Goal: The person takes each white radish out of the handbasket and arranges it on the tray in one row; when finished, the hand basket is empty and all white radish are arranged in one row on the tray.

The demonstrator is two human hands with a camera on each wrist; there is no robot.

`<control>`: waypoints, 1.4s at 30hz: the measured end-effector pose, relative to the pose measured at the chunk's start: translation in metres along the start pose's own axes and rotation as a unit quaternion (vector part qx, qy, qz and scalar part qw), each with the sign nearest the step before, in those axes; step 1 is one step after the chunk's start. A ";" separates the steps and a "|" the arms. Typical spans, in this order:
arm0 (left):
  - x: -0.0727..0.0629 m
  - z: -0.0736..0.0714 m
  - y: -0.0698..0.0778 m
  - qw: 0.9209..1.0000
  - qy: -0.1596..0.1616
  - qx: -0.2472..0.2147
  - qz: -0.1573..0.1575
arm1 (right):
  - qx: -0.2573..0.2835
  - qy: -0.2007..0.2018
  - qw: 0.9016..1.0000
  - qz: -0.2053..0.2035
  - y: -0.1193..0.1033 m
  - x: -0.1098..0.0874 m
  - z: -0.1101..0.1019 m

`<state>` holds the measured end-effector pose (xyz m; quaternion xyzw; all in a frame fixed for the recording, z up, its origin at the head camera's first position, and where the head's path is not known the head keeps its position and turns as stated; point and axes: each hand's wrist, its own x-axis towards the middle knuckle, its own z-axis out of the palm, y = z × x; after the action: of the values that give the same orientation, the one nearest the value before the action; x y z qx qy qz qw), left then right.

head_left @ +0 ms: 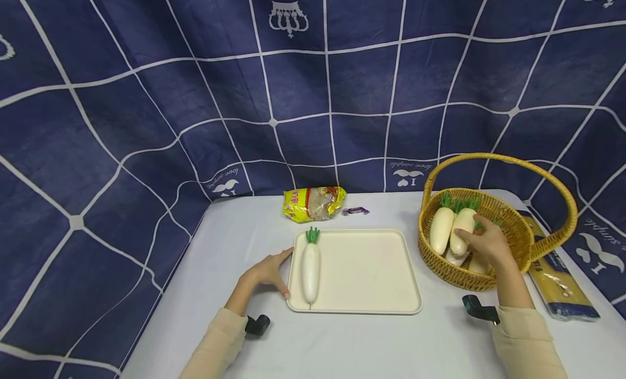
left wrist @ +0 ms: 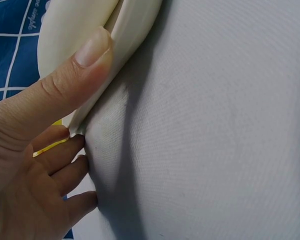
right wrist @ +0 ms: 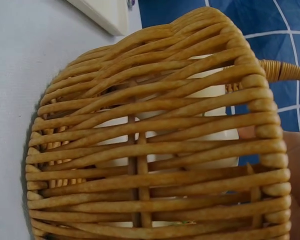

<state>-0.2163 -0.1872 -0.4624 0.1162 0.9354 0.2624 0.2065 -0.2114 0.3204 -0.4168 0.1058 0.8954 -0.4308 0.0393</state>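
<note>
A white radish (head_left: 311,273) with green leaf stubs lies upright along the left side of a cream tray (head_left: 364,270). My left hand (head_left: 268,271) is at the tray's left edge, thumb and fingers spread apart. In the left wrist view, the thumb (left wrist: 92,52) rests against the tray rim (left wrist: 137,35). Over at the right, my right hand (head_left: 489,242) reaches into a wicker basket (head_left: 442,267) and grips a white radish (head_left: 462,229) between thumb and fingers. Another radish (head_left: 441,230) lies left of it. The basket weave (right wrist: 155,150) mostly hides that hand in the right wrist view.
A yellow food packet (head_left: 314,203) and a small purple wrapped candy (head_left: 356,211) lie behind the tray. The basket's tall handle (head_left: 499,157) arches over it. A gold-brown package (head_left: 562,286) lies right of the basket. A blue checked curtain (head_left: 303,85) hangs behind the table.
</note>
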 end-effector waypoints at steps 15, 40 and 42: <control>-0.001 0.000 -0.001 1.000 -0.001 -0.010 0.005 | 0.067 0.012 0.998 -0.002 0.000 -0.007 0.000; -0.001 0.000 -0.002 1.000 0.000 -0.007 0.010 | 0.047 0.036 0.995 -0.077 -0.028 -0.039 0.006; -0.001 0.000 -0.001 1.000 0.000 -0.008 0.009 | 0.047 0.033 0.995 -0.078 -0.030 -0.040 0.008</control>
<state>-0.2157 -0.1886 -0.4627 0.1228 0.9323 0.2714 0.2049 -0.1788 0.2900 -0.3926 0.0513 0.8804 -0.4706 -0.0288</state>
